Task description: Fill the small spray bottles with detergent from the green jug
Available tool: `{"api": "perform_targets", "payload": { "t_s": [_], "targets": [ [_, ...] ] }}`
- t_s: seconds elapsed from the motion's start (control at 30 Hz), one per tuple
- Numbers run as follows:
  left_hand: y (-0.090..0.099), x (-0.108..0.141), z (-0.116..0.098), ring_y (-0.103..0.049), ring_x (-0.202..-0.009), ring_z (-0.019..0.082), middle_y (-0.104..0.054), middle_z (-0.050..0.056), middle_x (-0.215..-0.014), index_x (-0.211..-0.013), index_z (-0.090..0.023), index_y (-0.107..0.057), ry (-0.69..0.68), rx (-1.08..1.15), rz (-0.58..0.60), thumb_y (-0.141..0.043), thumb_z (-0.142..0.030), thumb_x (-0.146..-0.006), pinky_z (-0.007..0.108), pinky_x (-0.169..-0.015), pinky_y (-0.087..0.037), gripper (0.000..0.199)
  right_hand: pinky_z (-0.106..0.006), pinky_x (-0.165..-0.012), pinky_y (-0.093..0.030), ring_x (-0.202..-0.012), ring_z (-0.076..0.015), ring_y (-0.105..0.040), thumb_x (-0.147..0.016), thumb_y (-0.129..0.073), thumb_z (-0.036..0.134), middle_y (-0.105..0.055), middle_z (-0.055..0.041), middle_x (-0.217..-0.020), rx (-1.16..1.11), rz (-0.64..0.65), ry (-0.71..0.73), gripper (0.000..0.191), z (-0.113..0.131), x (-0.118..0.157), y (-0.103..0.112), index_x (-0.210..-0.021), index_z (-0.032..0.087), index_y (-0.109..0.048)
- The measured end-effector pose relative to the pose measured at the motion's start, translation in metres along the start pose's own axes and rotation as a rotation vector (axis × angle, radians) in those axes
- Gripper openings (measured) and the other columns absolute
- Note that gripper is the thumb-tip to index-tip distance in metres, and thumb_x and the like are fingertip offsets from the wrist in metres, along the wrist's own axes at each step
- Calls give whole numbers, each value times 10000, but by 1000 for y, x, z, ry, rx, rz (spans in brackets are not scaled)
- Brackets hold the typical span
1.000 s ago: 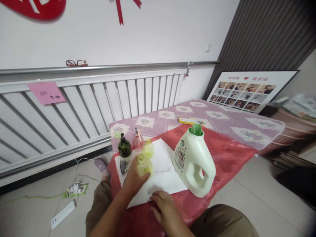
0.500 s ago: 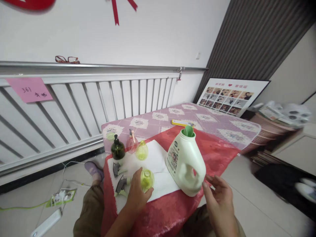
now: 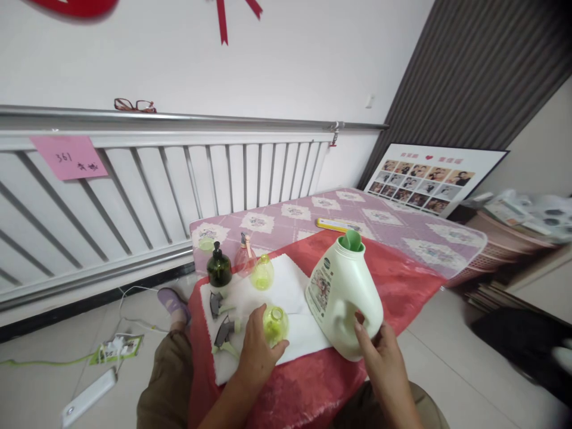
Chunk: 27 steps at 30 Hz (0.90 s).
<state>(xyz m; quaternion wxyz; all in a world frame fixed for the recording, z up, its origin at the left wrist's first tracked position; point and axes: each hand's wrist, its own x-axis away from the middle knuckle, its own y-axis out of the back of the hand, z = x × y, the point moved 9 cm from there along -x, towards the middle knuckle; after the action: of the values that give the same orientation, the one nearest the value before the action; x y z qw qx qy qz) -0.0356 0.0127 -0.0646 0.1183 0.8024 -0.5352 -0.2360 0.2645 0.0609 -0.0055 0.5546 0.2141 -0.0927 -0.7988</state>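
My left hand point(image 3: 260, 351) is curled round a small translucent yellow bottle point(image 3: 276, 325), which stands upright with an open neck on the white cloth point(image 3: 308, 333). On the right, a large pale green detergent jug point(image 3: 346, 286) stands with its mouth uncapped and a green spout inside. My right hand point(image 3: 383, 351) is at its handle, the thumb at the handle opening and the fingers round the back. Two grey and pale green spray heads point(image 3: 226, 331) lie left of my left hand. A second yellow bottle point(image 3: 262, 273) stands behind the held one.
A dark green pump bottle point(image 3: 218, 268) and a pink spray bottle point(image 3: 245, 255) stand at the back left. Red plastic sheeting point(image 3: 402, 271) covers part of the patterned tabletop point(image 3: 295, 211). A yellow-and-white box point(image 3: 336, 225) lies behind the jug. A radiator point(image 3: 250, 173) lines the wall.
My right hand has moved in from beside the jug onto its handle. My left hand stays round the yellow bottle. The whole view has shifted slightly.
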Motion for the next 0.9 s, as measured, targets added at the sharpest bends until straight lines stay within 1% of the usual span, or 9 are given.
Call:
{"api": "perform_targets", "payload": {
  "t_s": [0.07, 0.27, 0.37, 0.47, 0.6, 0.73, 0.8, 0.87, 0.9],
  "targets": [
    [-1, 0, -1, -427, -1297, 315, -472, 152, -1352, -1340, -149, -365, -2, -1, 3, -689, -230, -654, 484, -1106, -325, 763, -314, -611, -452, -668, -177, -526, -758, -591, 559, -619, -24, -862, 1, 3, -3, 504, 0, 0, 0, -1088, 177, -575],
    [-1, 0, -4, -436, -1283, 318, -476, 147, -1333, -1320, -165, -372, 17, 3, -2, -722, -236, -633, 500, -1096, -330, 774, -305, -579, -458, -612, -162, -514, -752, -611, 524, -627, -19, -836, -2, -9, -1, 477, 7, 2, 2, -1069, 167, -598],
    [-8, 4, -7, -429, -1290, 323, -479, 148, -1336, -1314, -171, -385, 36, 12, 43, -734, -229, -611, 479, -1102, -329, 786, -321, -611, -474, -640, -174, -535, -754, -600, 523, -622, -19, -828, 10, -1, -11, 480, 5, 2, 1, -1078, 169, -597],
    [-13, 5, -10, -419, -1299, 316, -471, 153, -1352, -1323, -165, -381, 35, 7, 78, -718, -212, -612, 458, -1112, -321, 788, -333, -639, -482, -697, -196, -566, -741, -598, 545, -632, -39, -868, 11, 11, -20, 510, 0, 0, 0, -1080, 164, -594],
    [-5, -3, -9, -426, -1295, 320, -473, 172, -1346, -1326, -142, -365, 38, -10, 16, -693, -248, -643, 470, -1102, -328, 765, -319, -612, -472, -665, -181, -547, -748, -594, 552, -634, -41, -869, 5, 14, -3, 504, -1, 0, 1, -1071, 166, -596],
    [0, -8, -7, -433, -1290, 325, -479, 185, -1346, -1329, -123, -373, 37, -19, 2, -700, -252, -632, 458, -1103, -332, 781, -316, -566, -450, -593, -165, -496, -740, -603, 562, -586, -2, -758, 54, 5, 5, 515, -3, 1, 1, -1071, 167, -597],
    [-1, -6, -7, -425, -1299, 326, -469, 187, -1364, -1345, -119, -361, 35, -18, 17, -704, -254, -633, 455, -1112, -323, 801, -339, -598, -467, -643, -186, -530, -722, -614, 576, -595, -16, -809, 52, -15, 4, 555, -4, 1, 3, -1101, 171, -580],
    [-2, -4, -8, -403, -1319, 324, -445, 185, -1393, -1364, -122, -338, 36, -16, 37, -704, -256, -642, 457, -1123, -308, 820, -387, -711, -492, -804, -236, -587, -715, -623, 576, -615, -63, -981, 10, -37, 22, 599, -1, 2, 6, -1156, 177, -553],
    [-2, -3, -8, -390, -1330, 321, -430, 182, -1409, -1374, -124, -324, 38, -13, 44, -701, -254, -647, 457, -1130, -299, 829, -411, -781, -489, -901, -262, -593, -718, -625, 569, -606, -83, -1070, -15, -47, 37, 608, 2, 3, 8, -1178, 180, -543]
  ]
}}
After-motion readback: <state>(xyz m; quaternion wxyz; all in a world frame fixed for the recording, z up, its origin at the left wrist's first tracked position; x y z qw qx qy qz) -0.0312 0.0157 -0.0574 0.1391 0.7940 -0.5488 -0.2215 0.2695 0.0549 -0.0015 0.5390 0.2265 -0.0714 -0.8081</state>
